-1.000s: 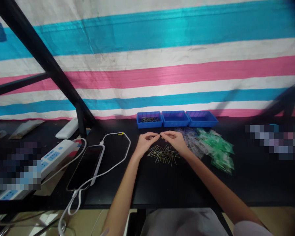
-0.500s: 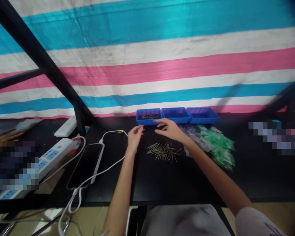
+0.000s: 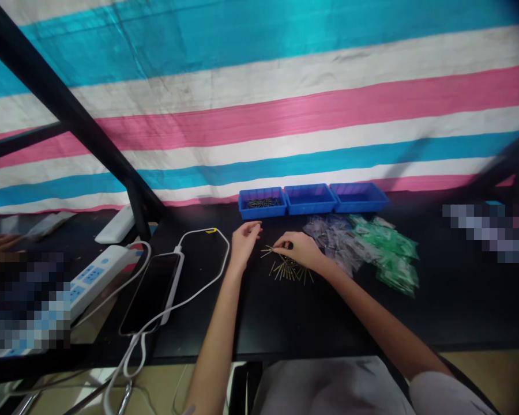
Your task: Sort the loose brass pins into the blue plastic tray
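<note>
A small pile of thin brass pins lies on the black table. My right hand rests on the far edge of the pile, its fingertips pinched on a pin there. My left hand hovers just left of the pile, fingers loosely curled, and nothing shows in it. Behind both hands stand three blue trays in a row; the left tray holds dark pins, while the middle tray and right tray look bare.
Clear and green plastic bags lie heaped right of the pins. A phone with a white cable lies to the left, beside a white power strip. A black frame post stands at the back left.
Both hands pulled back from the left blue tray toward me. My right hand came down onto the pin pile; my left stopped beside it.
</note>
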Available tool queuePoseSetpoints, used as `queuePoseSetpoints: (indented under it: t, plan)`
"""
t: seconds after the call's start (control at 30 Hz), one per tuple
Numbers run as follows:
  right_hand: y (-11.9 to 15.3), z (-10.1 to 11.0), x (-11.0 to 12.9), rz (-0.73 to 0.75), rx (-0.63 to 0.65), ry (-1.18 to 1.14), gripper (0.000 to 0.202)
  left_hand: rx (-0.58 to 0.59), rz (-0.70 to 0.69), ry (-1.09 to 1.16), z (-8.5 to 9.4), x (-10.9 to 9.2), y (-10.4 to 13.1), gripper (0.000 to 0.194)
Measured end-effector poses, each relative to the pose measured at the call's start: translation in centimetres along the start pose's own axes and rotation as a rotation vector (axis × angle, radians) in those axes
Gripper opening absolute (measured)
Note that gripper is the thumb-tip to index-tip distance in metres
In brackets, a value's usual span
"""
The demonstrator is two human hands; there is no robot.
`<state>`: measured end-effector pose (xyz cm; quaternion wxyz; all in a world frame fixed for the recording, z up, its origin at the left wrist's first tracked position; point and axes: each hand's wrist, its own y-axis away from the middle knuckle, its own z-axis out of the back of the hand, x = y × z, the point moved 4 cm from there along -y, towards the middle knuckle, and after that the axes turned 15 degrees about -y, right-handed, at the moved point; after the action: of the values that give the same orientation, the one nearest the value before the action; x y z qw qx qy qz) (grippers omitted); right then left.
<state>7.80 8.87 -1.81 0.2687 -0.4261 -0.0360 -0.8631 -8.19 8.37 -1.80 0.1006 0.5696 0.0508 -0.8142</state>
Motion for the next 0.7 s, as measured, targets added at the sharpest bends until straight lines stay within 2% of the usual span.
queuePoseSetpoints:
  t: [0.1, 0.2, 0.3, 0.4, 0.57, 0.7]
  plan:
    - [0.0, 0.4, -0.7, -0.028, -0.06, -0.147, 0.013, 0.021, -0.007, -0.012, -0.2, -0.2, 0.1, 0.031]
    - [0.0, 0.9, -1.1, -0.053, -0.14, -0.412, 0.017, 0.063, -0.03, -0.034, -0.4, -0.5, 0.3, 0.032]
    - [0.0, 1.4, -1.3, -0.12, -0.192, -0.699, 0.024, 0.139, -0.091, -0.054, -1.0, -0.8, 0.6, 0.033]
    - [0.2, 1.6, -1.3, -0.196, -0.21, -0.885, 0.029, 0.204, -0.153, -0.03, -1.9, -1.0, 1.0, 0.031]
    - [0.4, 1.2, -1.6, -0.229, -0.242, -1.025, 0.033, 0.216, -0.201, 0.076, -3.2, -1.6, 1.6, 0.024]
    - [0.5, 1.3, -1.6, -0.196, -0.261, -0.959, 0.034, 0.189, -0.279, 0.038, -3.3, -2.0, 1.8, 0.021]
